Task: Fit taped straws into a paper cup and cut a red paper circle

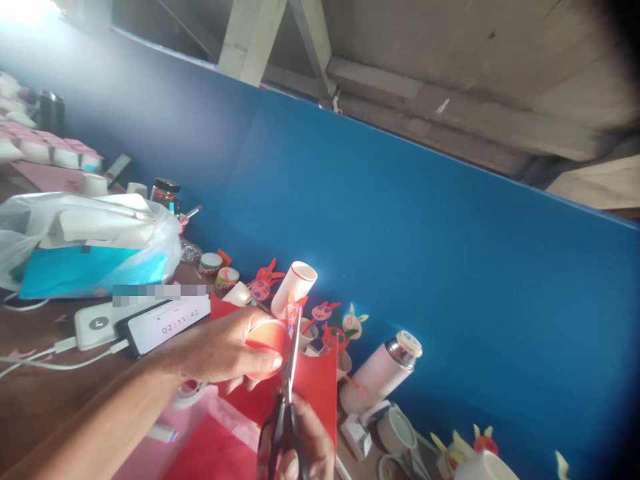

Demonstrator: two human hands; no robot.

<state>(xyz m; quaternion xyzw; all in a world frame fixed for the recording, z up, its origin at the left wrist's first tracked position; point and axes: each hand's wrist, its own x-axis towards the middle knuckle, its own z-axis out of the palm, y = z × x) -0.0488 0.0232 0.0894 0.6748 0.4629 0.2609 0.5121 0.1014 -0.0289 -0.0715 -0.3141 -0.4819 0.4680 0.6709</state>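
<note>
My left hand [215, 347] pinches a rounded piece of orange-red paper [265, 337], thumb on its near face. In my right hand [310, 433] is a pair of scissors [287, 400] with black handles, the blades pointing up and slightly apart. The blades stand right beside the paper's right edge; whether they touch it I cannot tell. Beneath both hands lie red sheets [320, 387] of paper. Just beyond the blades stand a stack of paper cups [295, 287] and several small paper rabbit figures [325, 311].
A pink thermos [375, 377] stands to the right near a white mug [397, 430]. On the left are a phone [170, 323] showing a timer, a white power bank [95, 327] with cables, and a plastic bag [100, 233]. A blue partition [400, 220] rises behind the table.
</note>
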